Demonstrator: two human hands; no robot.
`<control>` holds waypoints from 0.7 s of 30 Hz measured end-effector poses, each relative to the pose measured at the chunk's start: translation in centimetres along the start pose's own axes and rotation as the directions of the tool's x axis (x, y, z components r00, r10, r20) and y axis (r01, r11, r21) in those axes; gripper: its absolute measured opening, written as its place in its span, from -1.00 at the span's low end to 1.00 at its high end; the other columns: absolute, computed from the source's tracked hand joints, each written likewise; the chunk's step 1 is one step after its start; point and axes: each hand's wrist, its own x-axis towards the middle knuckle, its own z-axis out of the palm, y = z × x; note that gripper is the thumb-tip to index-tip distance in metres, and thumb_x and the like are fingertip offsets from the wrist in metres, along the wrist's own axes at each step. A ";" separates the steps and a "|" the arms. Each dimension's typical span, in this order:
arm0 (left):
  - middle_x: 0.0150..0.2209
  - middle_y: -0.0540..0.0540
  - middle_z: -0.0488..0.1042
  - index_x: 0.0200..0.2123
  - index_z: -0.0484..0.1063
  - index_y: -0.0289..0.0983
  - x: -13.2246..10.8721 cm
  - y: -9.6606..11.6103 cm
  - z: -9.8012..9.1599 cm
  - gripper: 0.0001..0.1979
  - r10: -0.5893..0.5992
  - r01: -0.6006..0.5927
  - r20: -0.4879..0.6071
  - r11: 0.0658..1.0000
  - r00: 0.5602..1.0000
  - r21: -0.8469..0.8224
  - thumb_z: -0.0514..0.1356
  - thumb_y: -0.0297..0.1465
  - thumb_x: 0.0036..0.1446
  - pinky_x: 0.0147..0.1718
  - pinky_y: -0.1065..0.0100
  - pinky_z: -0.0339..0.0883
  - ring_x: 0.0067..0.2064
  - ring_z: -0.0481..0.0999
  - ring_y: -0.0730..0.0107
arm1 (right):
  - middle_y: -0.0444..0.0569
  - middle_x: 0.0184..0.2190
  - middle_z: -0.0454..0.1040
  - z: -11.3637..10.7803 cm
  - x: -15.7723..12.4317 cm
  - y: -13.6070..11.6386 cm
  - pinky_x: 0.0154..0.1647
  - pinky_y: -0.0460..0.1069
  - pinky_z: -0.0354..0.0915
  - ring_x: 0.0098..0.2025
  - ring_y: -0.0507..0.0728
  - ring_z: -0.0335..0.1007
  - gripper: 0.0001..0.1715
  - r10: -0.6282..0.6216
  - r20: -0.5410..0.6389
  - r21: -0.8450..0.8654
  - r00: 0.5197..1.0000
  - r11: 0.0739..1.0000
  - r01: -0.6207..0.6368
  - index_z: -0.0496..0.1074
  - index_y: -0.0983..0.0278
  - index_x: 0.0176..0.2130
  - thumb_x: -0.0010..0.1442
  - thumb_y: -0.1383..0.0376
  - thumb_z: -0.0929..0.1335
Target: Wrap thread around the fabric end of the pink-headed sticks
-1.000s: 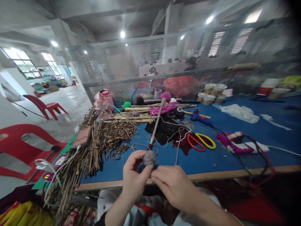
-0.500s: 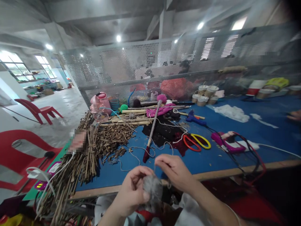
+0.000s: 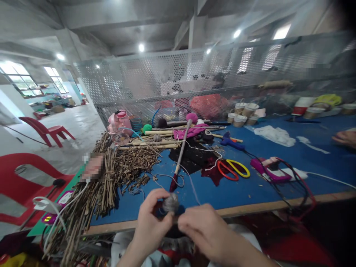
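Observation:
My left hand point(image 3: 152, 218) grips a small ball of grey yarn point(image 3: 170, 203) between thumb and fingers, just over the table's near edge. To its right, my right hand point(image 3: 205, 230) is closed, slightly blurred, its fingertips close to the ball. A thin grey strand point(image 3: 192, 183) runs from the table towards the right hand; where it enters the fingers is hidden. Beyond the ball lies a stick point(image 3: 182, 152) with a dark red wrapped end, with loose grey yarn point(image 3: 178, 177) looped beside it.
Bundled dry twigs point(image 3: 109, 181) cover the left side of the blue table point(image 3: 222, 196). Scissors point(image 3: 233, 169) with red and yellow handles, a blue glue gun point(image 3: 232, 141) and a purple power strip point(image 3: 269, 171) lie rightward. Another person's hand point(image 3: 345, 139) shows at far right.
The yarn ball and my left hand have moved slightly up and left. My right hand has come down from above the ball to its lower right, and the strand has swung.

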 end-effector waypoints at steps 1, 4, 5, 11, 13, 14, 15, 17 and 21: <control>-0.25 -0.11 0.39 -0.33 0.45 -0.26 -0.1 -0.1 -0.1 -0.70 -0.061 0.065 0.106 0.997 0.992 -0.036 0.34 -0.42 -0.25 -0.25 0.43 0.26 -0.20 0.38 0.32 | -0.08 -0.52 0.42 0.0 0.0 0.0 -0.42 -0.11 0.11 -0.46 0.01 0.28 -0.66 0.032 -0.053 0.026 0.998 0.999 -0.030 0.38 0.27 -0.44 0.26 0.26 0.15; -0.26 -0.10 0.38 -0.29 0.40 -0.23 -0.4 -0.2 -0.3 -0.61 -0.103 0.172 0.225 0.934 0.969 -0.313 0.35 -0.28 -0.27 -0.40 0.43 0.27 -0.32 0.39 0.37 | -0.08 -0.50 0.42 0.2 -0.1 0.0 -0.43 -0.11 0.11 -0.45 0.01 0.28 -0.65 0.121 -0.064 0.056 0.991 0.992 -0.117 0.37 0.28 -0.43 0.27 0.27 0.13; -0.23 -0.10 0.37 -0.26 0.38 -0.21 -0.3 -0.2 -0.3 -0.62 -0.079 0.124 0.144 0.932 0.986 -0.341 0.33 -0.28 -0.23 -0.37 0.42 0.28 -0.30 0.39 0.36 | -0.09 -0.52 0.41 0.3 -0.2 -0.1 -0.45 -0.11 0.10 -0.47 0.01 0.28 -0.66 0.105 0.001 0.032 0.994 0.994 -0.105 0.36 0.29 -0.44 0.26 0.28 0.14; -0.21 -0.11 0.36 -0.26 0.41 -0.22 -0.4 -0.1 0.5 -0.69 0.056 -0.069 0.113 0.992 0.992 0.109 0.22 -0.56 -0.17 -0.16 0.36 0.25 -0.14 0.36 0.27 | -0.12 -0.51 0.37 -0.2 -0.6 -0.5 -0.39 -0.11 0.09 -0.44 0.00 0.26 -0.72 0.081 -0.022 0.123 0.996 0.989 -0.078 0.35 0.27 -0.41 0.25 0.27 0.17; -0.23 -0.12 0.36 -0.25 0.41 -0.22 -0.6 -0.1 1.1 -0.67 0.051 -0.065 0.192 0.995 0.980 0.071 0.20 -0.56 -0.18 -0.22 0.37 0.28 -0.18 0.38 0.27 | -0.14 -0.53 0.31 0.1 -0.2 0.1 -0.41 -0.11 0.08 -0.45 -0.01 0.21 -0.69 0.202 -0.096 0.239 0.975 0.955 -0.175 0.31 0.28 -0.43 0.26 0.22 0.16; -0.23 -0.12 0.36 -0.23 0.42 -0.21 -0.7 -0.1 1.3 -0.65 0.072 -0.085 0.195 0.995 0.978 0.056 0.20 -0.56 -0.17 -0.24 0.37 0.29 -0.18 0.38 0.26 | -0.15 -0.55 0.27 0.5 0.0 0.4 -0.43 -0.11 0.06 -0.46 -0.01 0.17 -0.66 0.263 -0.109 0.305 0.958 0.927 -0.220 0.29 0.29 -0.46 0.26 0.18 0.16; -0.21 -0.13 0.35 -0.21 0.42 -0.20 -0.8 -0.3 1.5 -0.63 0.108 -0.120 0.185 0.991 0.977 0.056 0.19 -0.57 -0.17 -0.24 0.37 0.29 -0.17 0.38 0.26 | -0.16 -0.56 0.22 1.0 0.2 0.8 -0.44 -0.11 0.05 -0.47 -0.01 0.13 -0.64 0.323 -0.112 0.387 0.940 0.885 -0.258 0.25 0.29 -0.47 0.26 0.15 0.16; -0.20 -0.14 0.34 -0.12 0.41 -0.15 -0.8 -0.6 1.7 -0.55 0.219 -0.237 0.171 0.967 0.961 0.089 0.18 -0.59 -0.15 -0.25 0.36 0.30 -0.16 0.38 0.26 | -0.20 -0.58 0.11 2.3 0.5 1.2 -0.49 -0.12 0.02 -0.51 -0.03 0.03 -0.62 0.435 -0.086 0.601 0.896 0.740 -0.301 0.19 0.28 -0.48 0.23 0.08 0.17; -0.24 -0.10 0.33 -0.08 0.37 -0.06 -0.5 -1.2 1.8 -0.46 0.483 -0.507 0.153 0.834 0.862 0.220 0.18 -0.65 -0.13 -0.21 0.28 0.34 -0.17 0.40 0.28 | -0.25 -0.58 0.08 4.5 1.2 1.2 -0.53 -0.14 0.01 -0.56 -0.06 -0.05 -0.66 0.521 0.108 0.926 0.846 0.257 -0.276 0.13 0.24 -0.41 0.09 0.06 0.30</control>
